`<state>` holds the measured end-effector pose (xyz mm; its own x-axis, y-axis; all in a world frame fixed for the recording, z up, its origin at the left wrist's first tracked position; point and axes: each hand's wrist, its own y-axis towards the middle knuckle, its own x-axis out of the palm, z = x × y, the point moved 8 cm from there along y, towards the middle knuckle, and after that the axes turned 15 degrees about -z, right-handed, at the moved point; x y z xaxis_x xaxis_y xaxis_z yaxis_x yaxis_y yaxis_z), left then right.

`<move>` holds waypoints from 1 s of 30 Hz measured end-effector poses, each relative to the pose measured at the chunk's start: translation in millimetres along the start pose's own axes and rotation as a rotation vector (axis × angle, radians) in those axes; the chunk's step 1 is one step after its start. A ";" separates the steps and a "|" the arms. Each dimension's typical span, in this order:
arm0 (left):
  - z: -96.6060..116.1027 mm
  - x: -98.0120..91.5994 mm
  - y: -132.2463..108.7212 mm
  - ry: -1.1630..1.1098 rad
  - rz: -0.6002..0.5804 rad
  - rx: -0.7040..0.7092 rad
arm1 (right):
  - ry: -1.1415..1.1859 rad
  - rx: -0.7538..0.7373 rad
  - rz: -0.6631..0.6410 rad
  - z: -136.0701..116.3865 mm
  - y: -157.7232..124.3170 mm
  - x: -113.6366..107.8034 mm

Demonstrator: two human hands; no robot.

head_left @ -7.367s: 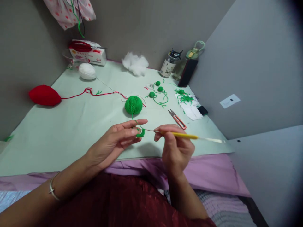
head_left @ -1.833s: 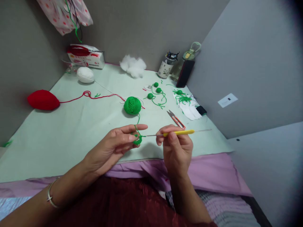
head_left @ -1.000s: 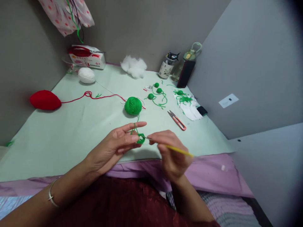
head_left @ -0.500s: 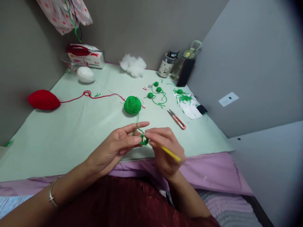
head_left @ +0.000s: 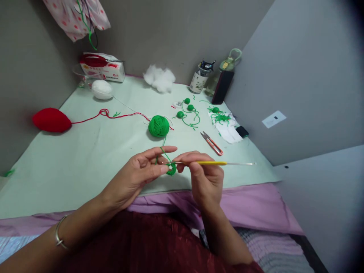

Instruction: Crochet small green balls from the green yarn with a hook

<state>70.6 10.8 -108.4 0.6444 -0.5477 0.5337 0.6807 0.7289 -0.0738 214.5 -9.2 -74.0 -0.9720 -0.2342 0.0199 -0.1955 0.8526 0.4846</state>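
Between thumb and fingers, my left hand pinches a small green crochet piece, a curved loop of stitches. Green yarn runs over its outstretched index finger and back to the green yarn ball just beyond. My right hand grips a crochet hook with a yellow handle and metal ends. The hook lies nearly level, its left tip at the top of the crochet piece by my left fingers. Whether the tip is through a stitch is too small to tell.
Orange-handled thread snips lie right of the yarn ball. Small green balls with yarn tails are behind them, and green scraps lie on a white tissue. Red yarn, white yarn and white stuffing sit farther back.
The crochet hook has swung from slanting down toward me to nearly level, as my right hand turned. My left hand shifted slightly left, still pinching the crochet piece.
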 end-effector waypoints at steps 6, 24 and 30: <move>8.2 -3.8 -0.5 0.055 0.048 0.057 | -0.118 -0.049 -0.012 -9.8 -2.2 -3.4; 4.7 -4.3 -0.5 0.059 0.078 0.128 | -0.280 -0.079 -0.030 -12.2 -2.6 -0.3; -3.8 2.9 1.4 -0.063 0.019 0.055 | -0.948 -0.364 -0.046 -40.7 -18.2 28.4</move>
<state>74.7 8.7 -110.2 0.6326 -0.5075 0.5850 0.6468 0.7616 -0.0387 195.8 -50.3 -46.7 -0.6982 0.3385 -0.6308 -0.3377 0.6213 0.7071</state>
